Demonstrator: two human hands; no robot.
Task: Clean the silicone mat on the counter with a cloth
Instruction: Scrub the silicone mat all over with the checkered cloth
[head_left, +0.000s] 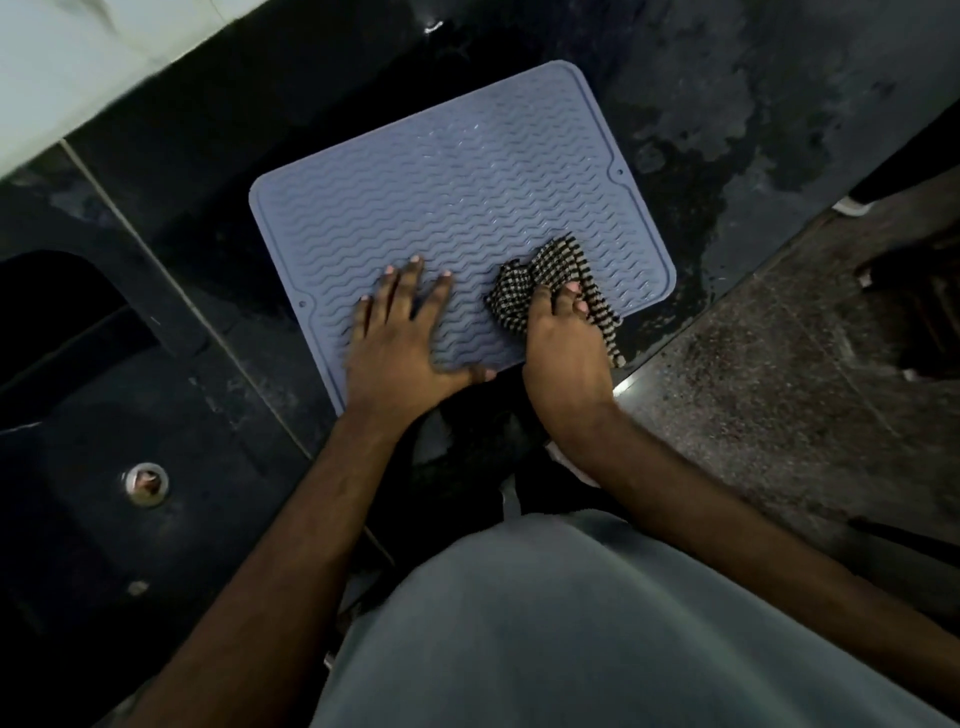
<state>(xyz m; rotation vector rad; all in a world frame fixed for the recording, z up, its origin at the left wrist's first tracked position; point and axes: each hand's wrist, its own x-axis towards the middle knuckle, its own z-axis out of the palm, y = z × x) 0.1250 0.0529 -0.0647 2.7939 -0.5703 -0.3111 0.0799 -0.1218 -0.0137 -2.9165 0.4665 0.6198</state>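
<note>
A blue-grey silicone mat (457, 192) with wavy ridges lies on the black counter (727, 130), turned at an angle. My left hand (400, 338) presses flat on the mat's near left part, fingers spread and straight. My right hand (563, 343) grips a crumpled black-and-white checked cloth (545, 275) and holds it down on the mat's near right corner. Part of the cloth hangs past the mat's near edge under my hand.
A black sink (78, 467) with a round metal drain (147, 483) lies to the left. Wet patches mark the counter to the right of the mat. The counter's front edge runs diagonally at right, with speckled floor (779, 389) below. A pale wall (78, 62) is at top left.
</note>
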